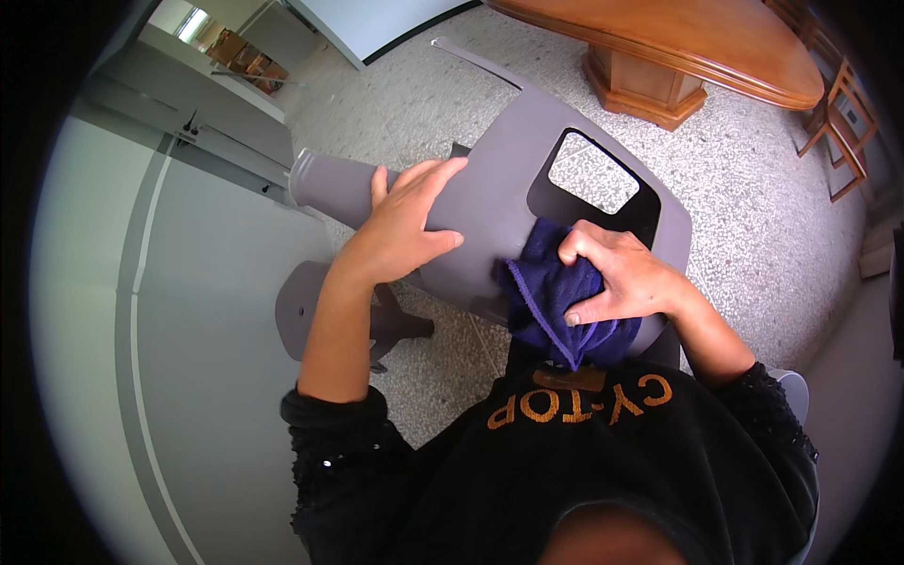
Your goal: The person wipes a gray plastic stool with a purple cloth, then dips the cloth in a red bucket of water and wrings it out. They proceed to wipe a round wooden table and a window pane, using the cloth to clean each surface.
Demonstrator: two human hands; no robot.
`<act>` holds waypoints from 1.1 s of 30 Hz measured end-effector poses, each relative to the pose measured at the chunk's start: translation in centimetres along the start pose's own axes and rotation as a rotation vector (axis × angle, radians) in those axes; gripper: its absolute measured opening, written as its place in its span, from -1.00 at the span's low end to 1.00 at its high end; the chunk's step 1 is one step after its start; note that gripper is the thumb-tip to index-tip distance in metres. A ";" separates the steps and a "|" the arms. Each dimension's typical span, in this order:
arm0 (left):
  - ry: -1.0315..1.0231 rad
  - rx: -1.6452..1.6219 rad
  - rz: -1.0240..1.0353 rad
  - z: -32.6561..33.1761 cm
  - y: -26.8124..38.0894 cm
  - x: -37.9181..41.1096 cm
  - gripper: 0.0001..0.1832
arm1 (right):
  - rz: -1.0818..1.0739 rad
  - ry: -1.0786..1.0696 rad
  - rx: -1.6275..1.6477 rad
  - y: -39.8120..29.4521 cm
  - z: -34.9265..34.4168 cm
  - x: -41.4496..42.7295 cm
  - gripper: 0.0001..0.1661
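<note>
A large grey plastic chair or stool [494,162] with a rounded rectangular opening lies tilted in front of me, one tapered leg pointing left. My left hand [406,222] rests on its surface near the base of that leg, fingers spread, palm down, with nothing gripped. In my right hand [618,275] is a bunched dark purple cloth [544,296] with a lighter stitched edge; the cloth lies against the grey plastic just below the opening. Part of the cloth and the near edge of the plastic piece are hidden by my right hand and by each other.
Another grey plastic piece [293,304] stands on the speckled floor [452,367] at lower left. Grey cabinets or wall panels [212,282] run along the left. A wooden pedestal table [692,35] and a wooden chair [844,134] are at the upper right.
</note>
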State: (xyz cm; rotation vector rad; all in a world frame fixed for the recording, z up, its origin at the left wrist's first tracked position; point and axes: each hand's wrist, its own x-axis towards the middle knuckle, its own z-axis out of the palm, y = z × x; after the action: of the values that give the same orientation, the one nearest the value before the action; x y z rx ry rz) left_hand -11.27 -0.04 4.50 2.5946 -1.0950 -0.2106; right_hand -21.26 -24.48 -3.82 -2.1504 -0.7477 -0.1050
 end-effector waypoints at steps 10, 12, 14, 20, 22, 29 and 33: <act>0.054 -0.020 -0.076 2.3 0.9 1.6 -0.13 | 0.032 0.001 -0.015 0.7 -0.1 0.2 -0.37; -0.032 -0.109 -0.116 1.0 0.6 1.7 -0.14 | -0.005 0.035 -0.007 1.2 0.0 0.3 -0.38; -0.070 -0.106 -0.158 1.0 0.6 2.1 -0.16 | 0.053 0.006 -0.026 0.9 0.0 0.4 -0.38; 0.059 -0.049 -0.080 2.5 -0.1 1.9 -0.16 | 0.090 -0.005 -0.043 0.2 0.0 0.8 -0.39; 0.129 0.062 -0.099 2.3 0.5 1.9 -0.30 | 0.078 0.016 -0.043 0.4 0.1 0.3 -0.39; 0.347 0.362 -0.412 3.2 1.7 4.7 -0.53 | 0.167 -0.025 -0.027 -1.6 0.7 1.1 -0.47; 0.437 0.427 -0.354 3.7 1.9 5.0 -0.56 | 0.434 -0.102 0.084 -2.6 -0.4 4.9 -0.45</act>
State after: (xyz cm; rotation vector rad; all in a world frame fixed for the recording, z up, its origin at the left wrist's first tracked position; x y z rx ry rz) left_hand -10.03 -5.71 1.58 2.9833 -0.5663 0.5483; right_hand -18.60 -21.20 -0.22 -2.1992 -0.3199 0.2605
